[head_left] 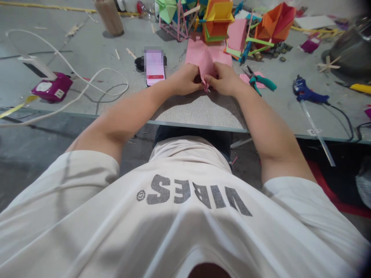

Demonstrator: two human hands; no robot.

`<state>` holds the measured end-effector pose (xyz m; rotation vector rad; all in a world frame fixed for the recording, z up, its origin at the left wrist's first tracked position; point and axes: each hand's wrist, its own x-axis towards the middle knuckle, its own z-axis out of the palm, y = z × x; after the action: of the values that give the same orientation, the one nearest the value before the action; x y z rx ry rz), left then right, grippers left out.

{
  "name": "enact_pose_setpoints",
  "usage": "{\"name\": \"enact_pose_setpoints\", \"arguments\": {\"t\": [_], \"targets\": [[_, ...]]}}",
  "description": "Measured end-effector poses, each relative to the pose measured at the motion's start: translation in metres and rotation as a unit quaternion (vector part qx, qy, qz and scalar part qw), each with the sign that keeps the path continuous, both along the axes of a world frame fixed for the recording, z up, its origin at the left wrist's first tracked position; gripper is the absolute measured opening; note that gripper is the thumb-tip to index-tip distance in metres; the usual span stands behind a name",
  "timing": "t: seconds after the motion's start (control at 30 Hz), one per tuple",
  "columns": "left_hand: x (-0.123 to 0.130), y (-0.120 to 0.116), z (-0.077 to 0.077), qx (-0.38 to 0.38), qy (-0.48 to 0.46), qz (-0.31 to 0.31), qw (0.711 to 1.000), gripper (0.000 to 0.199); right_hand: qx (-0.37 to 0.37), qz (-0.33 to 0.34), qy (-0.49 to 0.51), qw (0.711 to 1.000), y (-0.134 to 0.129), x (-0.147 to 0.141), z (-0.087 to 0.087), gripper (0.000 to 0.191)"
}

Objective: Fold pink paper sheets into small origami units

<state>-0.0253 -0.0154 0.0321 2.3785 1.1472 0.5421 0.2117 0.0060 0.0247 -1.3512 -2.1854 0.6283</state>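
On the grey table lies a pink sheet; by its near edge, the folded paper stands between both hands. The left hand curls against it, its grip too hidden to tell. The right hand pinches it, thumb against fingers. Light, even pressure should prevent creases.

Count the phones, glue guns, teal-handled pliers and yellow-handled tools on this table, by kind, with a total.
Phone: 1
Blue glue gun: 1
Teal-handled pliers: 1
Yellow-handled tool: 1
Total: 4
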Motion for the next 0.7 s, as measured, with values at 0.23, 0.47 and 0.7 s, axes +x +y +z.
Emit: {"name": "enact_pose_setpoints", "arguments": {"t": [0.23,0.47,0.7], "targets": [[0.0,-0.001,0.0,0.005,0.0,0.003,1.0,0.026,-0.006,-0.005,-0.02,1.0,0.001,0.0,0.0,0.067],[0.0,0.0,0.0,-0.001,0.002,-0.001,1.0,0.029,0.01,0.005,-0.002,1.0,0.007,0.003,-0.006,0.071],[0.001,-0.003,0.002,0.008,0.008,-0.003,1.0,0.025,0.016,-0.003,-0.017,1.0,0.01,0.005,-0.007,0.07]]}}
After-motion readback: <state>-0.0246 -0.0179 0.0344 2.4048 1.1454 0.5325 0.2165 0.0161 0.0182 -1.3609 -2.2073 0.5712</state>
